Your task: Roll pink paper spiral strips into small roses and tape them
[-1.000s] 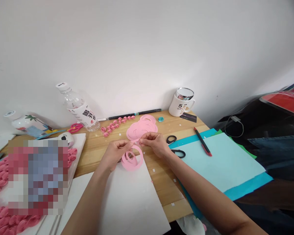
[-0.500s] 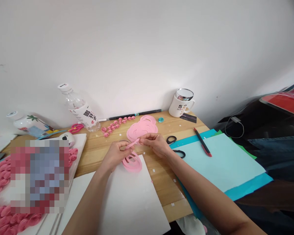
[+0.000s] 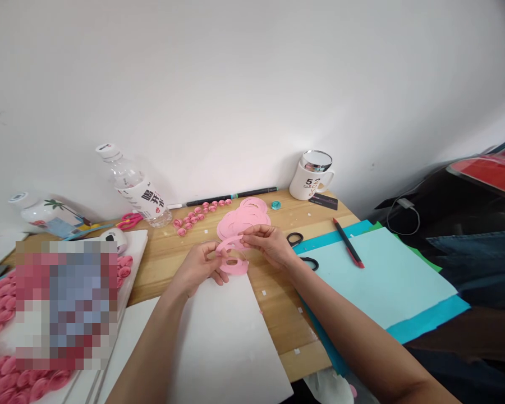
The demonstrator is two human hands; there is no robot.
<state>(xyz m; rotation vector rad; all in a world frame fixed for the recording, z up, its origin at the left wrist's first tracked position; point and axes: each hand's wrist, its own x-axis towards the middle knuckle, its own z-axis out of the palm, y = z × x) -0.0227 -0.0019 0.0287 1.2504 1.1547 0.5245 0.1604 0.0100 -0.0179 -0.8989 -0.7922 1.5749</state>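
A pink paper spiral strip (image 3: 233, 259) hangs between both hands above the wooden table (image 3: 177, 255). My left hand (image 3: 201, 267) pinches its left end with curled fingers. My right hand (image 3: 266, 244) pinches the strip's upper end at the fingertips. The loose coils droop between the hands, just above the far edge of a white foam sheet (image 3: 225, 342). A stack of pink spiral-cut paper discs (image 3: 240, 220) lies right behind the hands.
A row of small pink paper roses (image 3: 197, 215) and a tilted water bottle (image 3: 135, 186) lie further back. Black scissors (image 3: 299, 250), a red pen (image 3: 347, 242), light blue paper (image 3: 382, 278) and a white mug (image 3: 312, 177) are to the right. A blurred patch covers the left.
The hanging pink spiral has been drawn up and gathered tighter between the hands. My left hand moved slightly right toward the right hand.
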